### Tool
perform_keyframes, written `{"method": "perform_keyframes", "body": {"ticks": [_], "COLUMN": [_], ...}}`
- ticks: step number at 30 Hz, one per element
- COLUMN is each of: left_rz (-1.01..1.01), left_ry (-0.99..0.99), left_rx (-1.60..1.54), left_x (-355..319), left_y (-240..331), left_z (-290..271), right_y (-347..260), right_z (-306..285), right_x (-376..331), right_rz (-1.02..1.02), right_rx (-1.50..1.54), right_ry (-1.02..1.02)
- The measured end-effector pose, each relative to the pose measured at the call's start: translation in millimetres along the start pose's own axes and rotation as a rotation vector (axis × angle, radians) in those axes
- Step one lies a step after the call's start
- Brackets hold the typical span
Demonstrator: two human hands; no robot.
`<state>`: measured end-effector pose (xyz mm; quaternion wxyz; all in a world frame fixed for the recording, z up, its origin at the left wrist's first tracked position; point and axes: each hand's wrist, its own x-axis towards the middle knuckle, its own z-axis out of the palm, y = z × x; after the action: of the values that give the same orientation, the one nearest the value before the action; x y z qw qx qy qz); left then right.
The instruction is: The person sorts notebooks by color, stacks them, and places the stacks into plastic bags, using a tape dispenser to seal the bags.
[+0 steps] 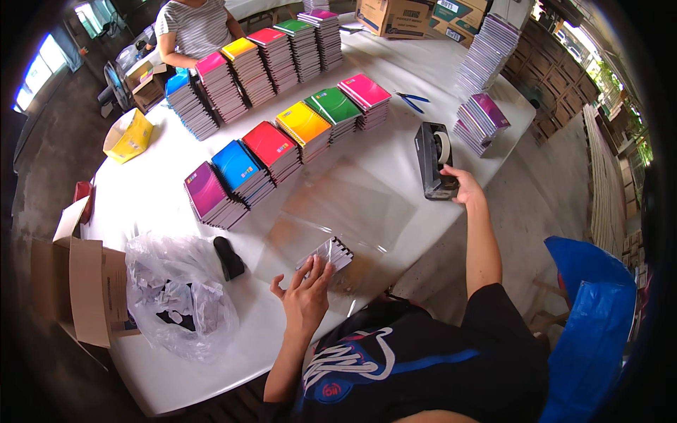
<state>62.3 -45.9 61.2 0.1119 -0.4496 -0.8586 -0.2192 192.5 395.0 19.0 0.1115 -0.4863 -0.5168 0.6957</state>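
My left hand (307,296) rests with fingers stretched and apart on a small spiral-bound notebook (340,255), which has clear plastic over it. The notebook lies near the front edge of the table, on flat clear plastic sheets (331,197). Over to the right, my right hand (465,186) is at the near end of a black tape dispenser (427,158), its fingers closed on the tape there. A pale tape roll (442,149) sits in the dispenser. The fine strip between my right fingertips is too small to make out.
Stacks of coloured notebooks (271,144) stand in two rows. Blue-handled pliers (412,101) and more notebook stacks (482,121) lie right. A plastic bag (180,296), dark object (228,258), carton (95,282) and yellow container (128,136) stand left. A person (196,32) is opposite.
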Motion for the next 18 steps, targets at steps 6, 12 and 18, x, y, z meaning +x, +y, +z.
{"method": "perform_keyframes", "body": {"ticks": [6, 12, 18], "left_rz": [-0.104, 0.005, -0.026], "left_ry": [0.006, 0.023, 0.044], "left_rx": [-0.123, -0.109, -0.287], "left_x": [-7, -5, -12], "left_y": [1, -5, -18], "left_z": [0, 2, 15], "right_y": [57, 96, 53], "right_z": [-21, 0, 81], "right_x": [-33, -50, -118], "right_rz": [-0.212, -0.419, -0.999], "right_rx": [0.283, -0.890, -0.636], "right_ry": [-0.062, 0.845, 0.506]}}
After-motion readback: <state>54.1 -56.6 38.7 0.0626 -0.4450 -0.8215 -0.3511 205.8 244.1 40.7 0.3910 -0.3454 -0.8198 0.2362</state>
